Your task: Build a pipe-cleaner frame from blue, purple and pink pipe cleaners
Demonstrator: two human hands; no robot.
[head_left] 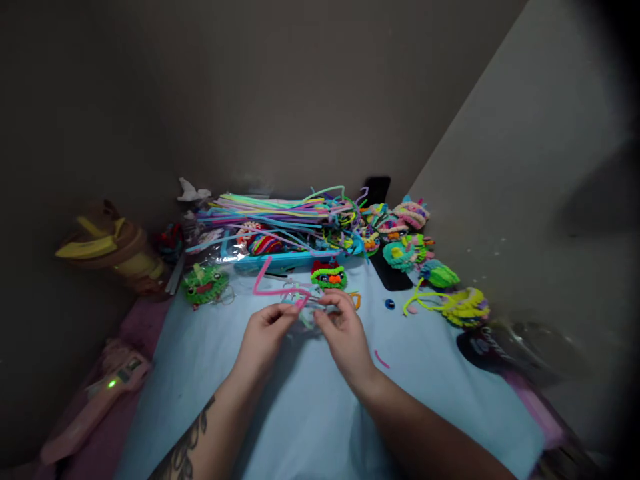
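A bent pink pipe cleaner point(280, 292) stretches between my hands above the blue cloth, its free end angled up and to the left. My left hand point(263, 340) pinches its lower part between thumb and fingers. The fingertips of my right hand point(346, 333) are closed close by, at the right end of the pink strand; a thin dark line shows there, too small to name. Pale green loops hang just under the fingers, partly hidden. Behind the hands sits a red and green fuzzy head point(329, 277) with an orange beak. Right of my right hand lies a short pink pipe cleaner scrap point(382, 359).
A blue tray point(300, 259) at the back holds many pipe cleaners point(270, 208). A green fuzzy frog point(206, 285) lies left. Several fuzzy pieces, a black phone point(394, 277), a blue eye point(390, 304) and a yellow coiled piece point(465, 308) are right. A pink device point(97, 413) lies lower left.
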